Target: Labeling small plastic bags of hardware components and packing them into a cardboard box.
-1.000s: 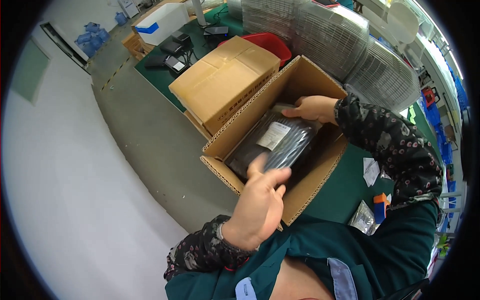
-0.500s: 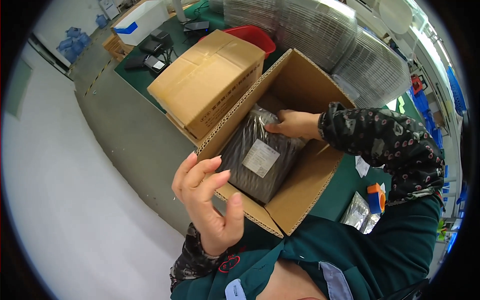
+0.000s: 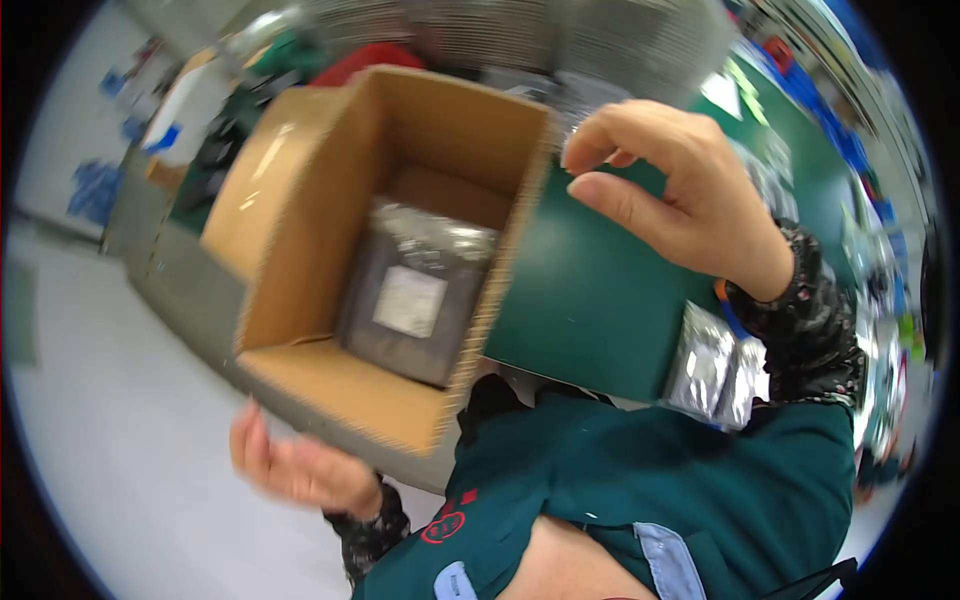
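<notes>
An open cardboard box (image 3: 300, 270) stands in the middle, its long side running toward me. At its bottom lies a dark, flat bundle in a clear plastic bag (image 3: 390, 335), with a white label (image 3: 410, 302) on top. My right hand (image 3: 690, 190) hovers just right of the box's far corner, thumb and fingers apart, holding nothing. Outside the box's near left corner is my left hand (image 3: 305, 472), blurred by motion; its fingers look loosely apart, with nothing visible in them.
A closed carton (image 3: 265, 180) adjoins the box on the left. Stacked clear plastic trays (image 3: 640, 50) and a red basin (image 3: 370, 60) stand behind. On the green table (image 3: 590, 290), silvery bags (image 3: 705, 365) lie at the right, near my sleeve. A white surface (image 3: 130, 450) fills the lower left.
My right hand has let go of the bagged bundle and moved out of the box to the right. My left hand has moved lower left. The box appears farther left and turned in view.
</notes>
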The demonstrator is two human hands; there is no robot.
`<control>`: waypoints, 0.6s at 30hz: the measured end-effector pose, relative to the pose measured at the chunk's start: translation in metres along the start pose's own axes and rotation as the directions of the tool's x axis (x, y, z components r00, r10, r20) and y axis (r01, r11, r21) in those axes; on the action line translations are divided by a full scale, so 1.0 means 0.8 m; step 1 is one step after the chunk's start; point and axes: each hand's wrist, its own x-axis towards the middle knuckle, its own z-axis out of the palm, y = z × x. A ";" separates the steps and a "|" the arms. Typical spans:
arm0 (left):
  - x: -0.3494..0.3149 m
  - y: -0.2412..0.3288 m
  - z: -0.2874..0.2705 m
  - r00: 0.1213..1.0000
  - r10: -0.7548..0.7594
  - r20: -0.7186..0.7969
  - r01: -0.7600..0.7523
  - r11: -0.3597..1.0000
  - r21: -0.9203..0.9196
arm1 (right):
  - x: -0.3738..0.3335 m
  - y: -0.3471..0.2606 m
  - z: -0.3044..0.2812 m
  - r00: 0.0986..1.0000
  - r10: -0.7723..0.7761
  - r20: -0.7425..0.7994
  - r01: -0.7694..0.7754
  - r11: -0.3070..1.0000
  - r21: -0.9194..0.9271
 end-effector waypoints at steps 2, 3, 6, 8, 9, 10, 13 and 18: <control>-0.035 0.005 -0.028 0.976 0.213 0.041 -0.215 0.975 0.045 | -0.088 0.036 -0.022 0.967 0.253 -0.045 -0.254 0.967 -0.021; -0.054 0.004 -0.034 0.944 0.297 0.146 -0.288 0.954 -0.079 | -0.135 0.052 -0.032 0.900 0.436 -0.012 -0.436 0.900 -0.024; -0.145 0.016 -0.027 0.760 -0.001 0.650 0.076 0.993 -0.087 | -0.314 0.105 -0.030 0.584 0.791 0.180 -0.715 0.607 -0.347; -0.182 0.046 0.012 0.383 -0.185 0.905 0.379 0.925 0.029 | -0.417 0.121 -0.014 0.541 0.789 0.291 -0.648 0.611 -0.454; -0.203 0.056 0.031 0.190 -0.187 0.964 0.505 0.861 0.068 | -0.445 0.121 -0.013 0.576 0.761 0.299 -0.618 0.645 -0.450; -0.228 0.062 0.046 -0.006 -0.168 0.986 0.608 0.782 0.137 | -0.462 0.122 -0.008 0.601 0.763 0.239 -0.628 0.635 -0.450; -0.300 0.081 0.085 -0.254 0.027 0.967 0.696 0.700 0.163 | -0.467 0.118 0.004 0.603 0.776 0.183 -0.619 0.601 -0.506; -0.359 0.135 0.133 -0.751 0.257 0.608 0.641 0.501 0.581 | -0.459 0.121 0.014 0.560 0.805 0.197 -0.593 0.555 -0.584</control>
